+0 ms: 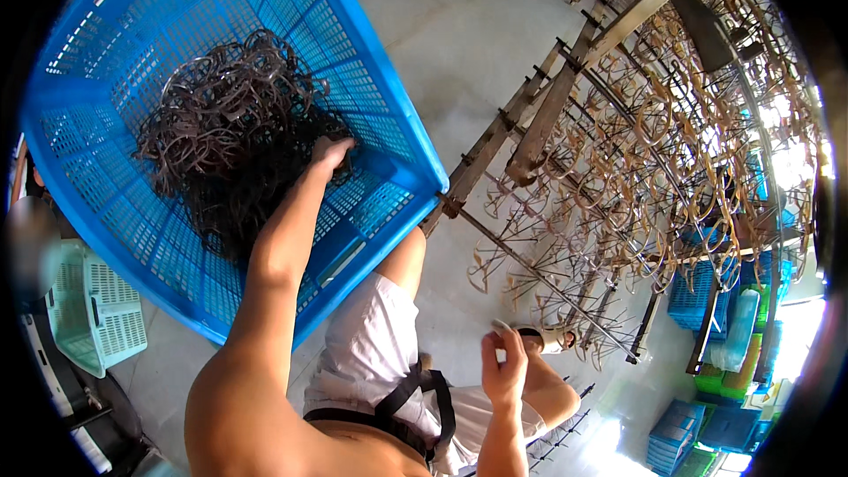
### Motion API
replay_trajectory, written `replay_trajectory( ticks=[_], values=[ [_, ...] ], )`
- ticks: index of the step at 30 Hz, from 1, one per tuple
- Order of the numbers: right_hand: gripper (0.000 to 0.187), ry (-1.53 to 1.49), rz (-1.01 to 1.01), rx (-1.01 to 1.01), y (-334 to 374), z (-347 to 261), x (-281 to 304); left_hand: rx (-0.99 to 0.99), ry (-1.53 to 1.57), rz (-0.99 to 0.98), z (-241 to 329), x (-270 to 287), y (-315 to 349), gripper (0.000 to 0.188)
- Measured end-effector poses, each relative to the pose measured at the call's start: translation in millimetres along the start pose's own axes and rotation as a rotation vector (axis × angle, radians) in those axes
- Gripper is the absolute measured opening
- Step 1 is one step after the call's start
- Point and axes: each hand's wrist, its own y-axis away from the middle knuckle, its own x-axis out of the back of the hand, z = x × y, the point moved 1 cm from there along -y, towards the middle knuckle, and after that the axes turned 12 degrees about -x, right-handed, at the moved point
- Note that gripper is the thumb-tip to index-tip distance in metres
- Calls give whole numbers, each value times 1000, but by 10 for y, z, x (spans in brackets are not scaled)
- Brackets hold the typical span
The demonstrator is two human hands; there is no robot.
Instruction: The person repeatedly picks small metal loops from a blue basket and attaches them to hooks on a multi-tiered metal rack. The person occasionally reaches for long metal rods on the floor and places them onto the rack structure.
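A large blue plastic basket (pixel 402 137) with slatted walls fills the upper left. A tangled heap of dark brown, glossy, curved strips (pixel 234 93) lies inside it. My left arm reaches over the near rim, and my left hand (pixel 332 155) is closed at the right edge of the heap, its fingers partly hidden among the strips. Away from the basket, my right hand (pixel 503 369) is raised in front of my lap. Its thumb and finger pinch a small pale stick (pixel 501 325), too small to name surely.
On the right stands a rack of wooden beams (pixel 548 115) and metal rods hung with many tan curved pieces (pixel 654 115). One rod end comes close to the basket's right corner. A pale green basket (pixel 119 336) stands at left. Blue crates (pixel 676 433) are at lower right.
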Motion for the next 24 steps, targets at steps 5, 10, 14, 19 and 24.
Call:
replay_trajectory(
  ticks=[5,10,14,19,24],
  values=[
    [23,-155,-268,150,-610,-610,-558,76,417,15,453,354,927,5],
    [45,-99,-279,482,-1121,-1091,-1174,17,240,-321,974,450,1685,10],
    [59,73,-444,826,-1213,-1462,-1282,-236,-392,-769,1390,555,1907,20],
    [35,-69,-505,712,-1368,-1409,-1191,-336,-180,-1149,1507,516,1795,22],
    [27,-763,-248,-14,-1553,-922,-1174,-58,271,-1013,1179,235,1895,24]
  ],
)
